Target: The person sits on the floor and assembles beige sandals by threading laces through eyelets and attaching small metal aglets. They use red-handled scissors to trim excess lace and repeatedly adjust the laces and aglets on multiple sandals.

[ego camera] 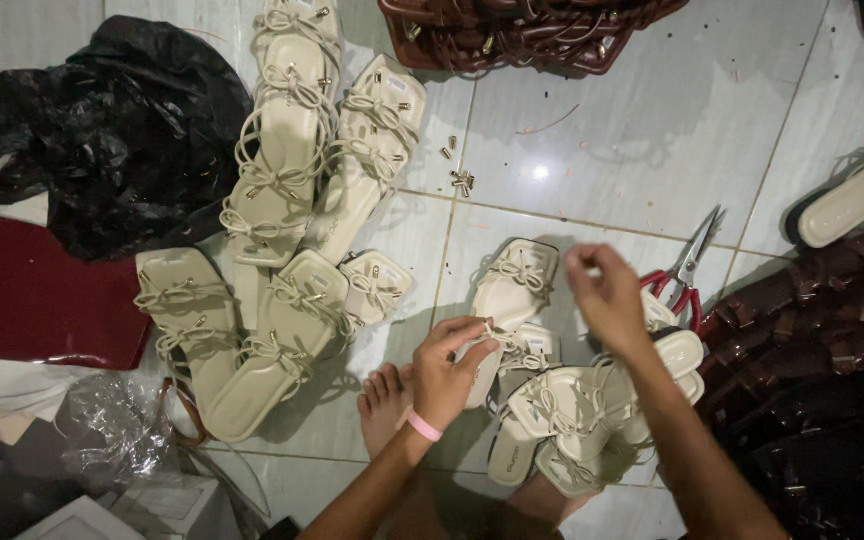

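Note:
My left hand (pixel 449 368), with a pink band at the wrist, pinches a thin cream strap of a cream bow sandal (pixel 515 352) lying on the tiled floor. My right hand (pixel 607 296) is raised above it, fingertips pinched together on something very small that I cannot make out. Below both hands lies a small heap of cream sandals (pixel 592 410). Another cream sandal (pixel 514 280) lies just beyond my hands. My bare foot (pixel 384 405) rests on the floor by the left wrist.
Red-handled pliers (pixel 682 275) lie right of my right hand. Several cream sandals (pixel 292 200) are piled at the left, dark brown sandals (pixel 812 380) at the right and top. Small brass pieces (pixel 460 180) are scattered on the tiles. A black plastic bag (pixel 102 130) sits at left.

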